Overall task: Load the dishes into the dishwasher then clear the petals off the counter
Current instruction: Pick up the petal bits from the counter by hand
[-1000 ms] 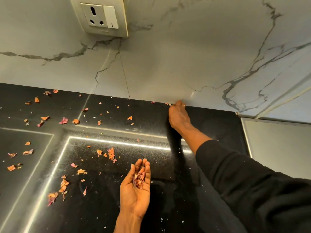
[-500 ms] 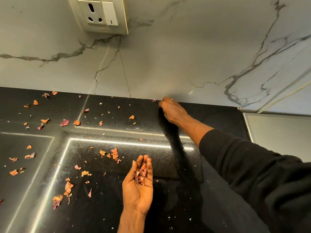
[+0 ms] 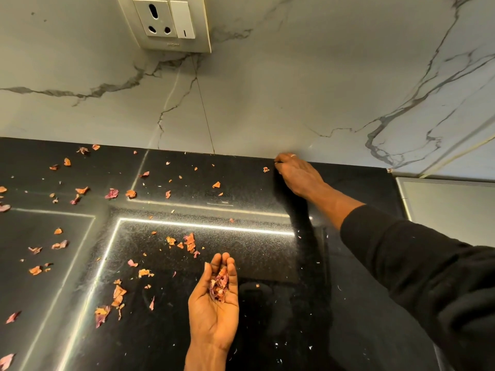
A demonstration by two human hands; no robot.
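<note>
A pale veined marble wall [image 3: 267, 103] rises behind the black counter [image 3: 254, 188], carrying one socket plate [image 3: 166, 22] with one three-pin outlet and one switch [image 3: 182, 20]. A grey panel [image 3: 450, 210] meets the counter at the far right, and a bright strip of reflected light [image 3: 214, 226] crosses the glossy top. Nothing lies between either hand and the loose petals [image 3: 190, 241], which are strewn flat over the left and middle of the counter, far too many to count, orange and pink, pointing every way. The right hand [image 3: 297, 175] reaches to the back edge where counter meets wall. Its black sleeve [image 3: 415, 277] runs in slantwise from the lower right, one ring [image 3: 293, 155] shows on a finger, and the fingers are bent down at the seam; whether they pinch anything I cannot tell. A single petal [image 3: 265, 170] lies just beside its fingertips, to their left. The left hand [image 3: 214, 303] is held palm up near the front, fingers together, barely cupped and pointing toward the wall, cradling one small heap [image 3: 219, 283] of pink petals that runs lengthwise along the fingers.
</note>
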